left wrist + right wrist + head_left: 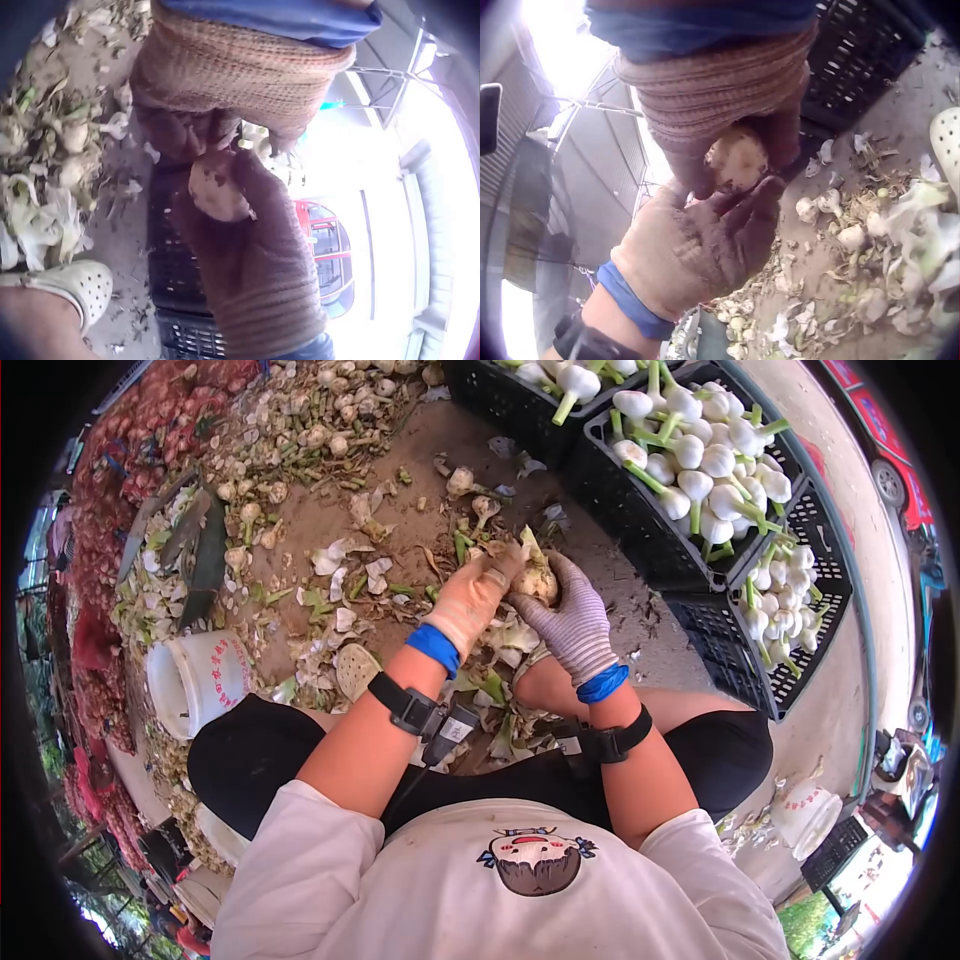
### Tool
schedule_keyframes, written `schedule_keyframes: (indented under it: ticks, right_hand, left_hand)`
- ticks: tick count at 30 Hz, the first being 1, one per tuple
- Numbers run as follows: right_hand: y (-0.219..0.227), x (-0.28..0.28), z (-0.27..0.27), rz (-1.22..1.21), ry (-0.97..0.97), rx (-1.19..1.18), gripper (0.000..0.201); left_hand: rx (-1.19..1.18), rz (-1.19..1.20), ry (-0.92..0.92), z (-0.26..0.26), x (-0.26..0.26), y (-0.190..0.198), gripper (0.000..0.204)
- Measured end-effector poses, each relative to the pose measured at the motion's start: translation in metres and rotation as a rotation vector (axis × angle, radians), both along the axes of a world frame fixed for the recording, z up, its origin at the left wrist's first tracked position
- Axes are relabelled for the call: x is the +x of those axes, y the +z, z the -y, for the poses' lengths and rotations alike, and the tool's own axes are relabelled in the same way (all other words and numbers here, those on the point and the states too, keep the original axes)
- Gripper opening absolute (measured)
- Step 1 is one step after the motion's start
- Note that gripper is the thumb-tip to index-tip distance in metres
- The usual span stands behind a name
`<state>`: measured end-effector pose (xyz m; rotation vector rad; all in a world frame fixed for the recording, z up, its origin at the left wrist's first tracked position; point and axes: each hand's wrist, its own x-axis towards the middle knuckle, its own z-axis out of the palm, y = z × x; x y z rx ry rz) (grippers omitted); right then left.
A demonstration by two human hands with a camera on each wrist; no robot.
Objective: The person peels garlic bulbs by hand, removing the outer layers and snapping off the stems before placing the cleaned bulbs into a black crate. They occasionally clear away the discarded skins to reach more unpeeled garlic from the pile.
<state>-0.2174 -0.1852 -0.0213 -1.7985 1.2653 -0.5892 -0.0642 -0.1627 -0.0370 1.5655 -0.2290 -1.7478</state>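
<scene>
Between both gloved hands is a garlic bulb point(537, 582) with pale, soil-marked skin and a strip of leaf or stem standing up from it. The right hand point(572, 622) grips the bulb, its fingers and thumb curled round the sides. Bent fingers of the left hand point(472, 602) meet the bulb at its stem side; their exact hold is partly hidden. In the left wrist view, the bulb point(216, 189) shows between the right hand point(251, 251) and the left hand point(232, 82). The right wrist view shows the bulb's point(737, 159) rounded face, with brown marks round its edge.
Black crates point(640, 545) of trimmed white garlic point(718, 460) stand at the front right. Untrimmed garlic point(330, 410) is heaped at the front left. Peeled skins point(335, 555) litter the ground before the seated person. A white bucket point(205, 680) stands by the left knee.
</scene>
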Motion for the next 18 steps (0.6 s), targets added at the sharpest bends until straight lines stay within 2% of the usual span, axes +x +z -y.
schedule_keyframes:
  ticks: [2, 3, 6, 7, 10, 11, 13, 14, 16, 17, 18]
  right_hand:
    - [0.004, -0.003, -0.005, 0.094, 0.004, 0.159, 0.07]
    - [0.012, -0.004, -0.007, 0.12, 0.057, 0.15, 0.068]
    - [0.016, -0.007, -0.008, 0.069, 0.114, 0.155, 0.069]
    - [0.01, -0.008, -0.008, 0.112, 0.106, 0.106, 0.069]
    - [0.01, -0.012, -0.007, 0.199, 0.137, 0.063, 0.07]
    - [0.011, -0.012, -0.008, 0.203, 0.138, 0.062, 0.07]
    - [0.013, -0.012, -0.011, 0.564, 0.021, 0.283, 0.062]
    - [0.014, -0.012, -0.01, 0.566, 0.02, 0.283, 0.062]
    - [0.017, -0.015, -0.004, 1.101, -0.201, 1.004, 0.052]
    - [0.017, -0.019, -0.002, 1.207, -0.118, 1.056, 0.044]
    - [0.017, -0.018, -0.003, 1.209, -0.119, 1.054, 0.044]
  left_hand:
    - [-0.382, 0.351, -0.243, 0.0, -0.004, 0.021, 0.06]
    - [-0.323, 0.53, -0.271, -0.002, -0.008, 0.031, 0.052]
    - [-0.217, 0.47, -0.244, -0.005, -0.01, 0.064, 0.042]
    - [-0.19, 0.595, -0.338, -0.005, -0.012, 0.076, 0.033]
    - [-0.224, 0.723, -0.436, -0.006, -0.009, 0.072, 0.028]
    - [-0.223, 0.728, -0.435, -0.008, -0.003, 0.055, 0.028]
    - [-0.678, 0.867, -0.466, -0.014, 0.009, 0.012, 0.025]
    - [-0.678, 0.868, -0.468, -0.015, 0.008, 0.018, 0.025]
    - [-0.289, 0.354, -0.132, -0.017, 0.001, 0.045, 0.026]
    - [-0.223, 0.26, -0.054, -0.018, -0.005, 0.057, 0.029]
    - [-0.225, 0.26, -0.056, -0.022, -0.005, 0.05, 0.029]
